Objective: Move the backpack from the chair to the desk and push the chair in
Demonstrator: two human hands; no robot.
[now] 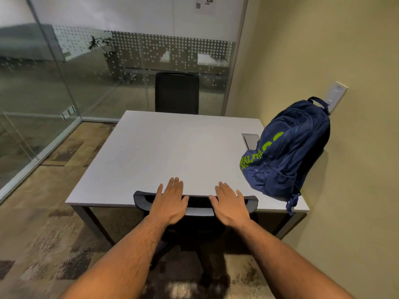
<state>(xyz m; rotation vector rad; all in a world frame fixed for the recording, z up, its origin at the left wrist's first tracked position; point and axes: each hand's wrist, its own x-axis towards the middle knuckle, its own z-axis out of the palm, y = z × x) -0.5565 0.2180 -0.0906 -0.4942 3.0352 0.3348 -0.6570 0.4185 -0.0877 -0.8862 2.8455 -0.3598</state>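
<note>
On the black mesh chair's top edge [142,198], the left hand [170,203] and right hand [231,207] are resting flat, fingers spread wide. At the grey rectangular table's [164,152] right side, the navy fabric backpack with green lettering [289,147] is leaning against the wall.

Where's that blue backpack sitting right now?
In the head view, the backpack stands on the desk's right side, against the wall, beside a small desk hatch.

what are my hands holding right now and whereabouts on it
Nothing is gripped. Both the left hand and right hand lie open and flat on the top edge of the chair backrest.
</note>
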